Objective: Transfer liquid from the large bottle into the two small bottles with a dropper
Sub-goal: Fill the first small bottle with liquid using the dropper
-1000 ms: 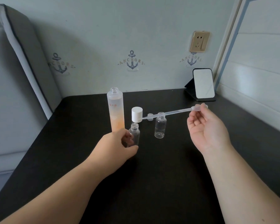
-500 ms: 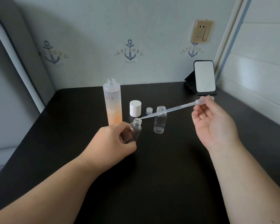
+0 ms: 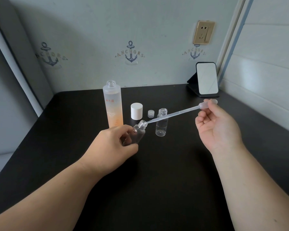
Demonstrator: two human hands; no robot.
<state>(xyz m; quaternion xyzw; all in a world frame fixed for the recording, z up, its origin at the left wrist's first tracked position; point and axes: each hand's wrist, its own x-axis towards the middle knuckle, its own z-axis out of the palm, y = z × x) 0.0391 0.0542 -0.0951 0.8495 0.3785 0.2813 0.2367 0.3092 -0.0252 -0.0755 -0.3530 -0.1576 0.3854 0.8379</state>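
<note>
My left hand (image 3: 112, 144) grips a small clear bottle (image 3: 139, 132), tilted with its open neck towards the right. My right hand (image 3: 215, 127) pinches the bulb of a translucent plastic dropper (image 3: 177, 114); the dropper slants down to the left and its tip sits at the tilted bottle's mouth. The second small clear bottle (image 3: 161, 123) stands upright and uncapped just right of the first, behind the dropper's stem. The tall large bottle (image 3: 113, 104), open and holding orange-tinted liquid in its lower part, stands behind my left hand.
A white cap (image 3: 136, 111) and a small clear cap (image 3: 151, 113) stand on the black table (image 3: 165, 172) behind the small bottles. A small mirror on a black stand (image 3: 206, 79) is at the back right, close to the wall corner.
The dropper tip swung down from above the caps to the mouth of the bottle in my left hand. That bottle tilted rightwards to meet it.
</note>
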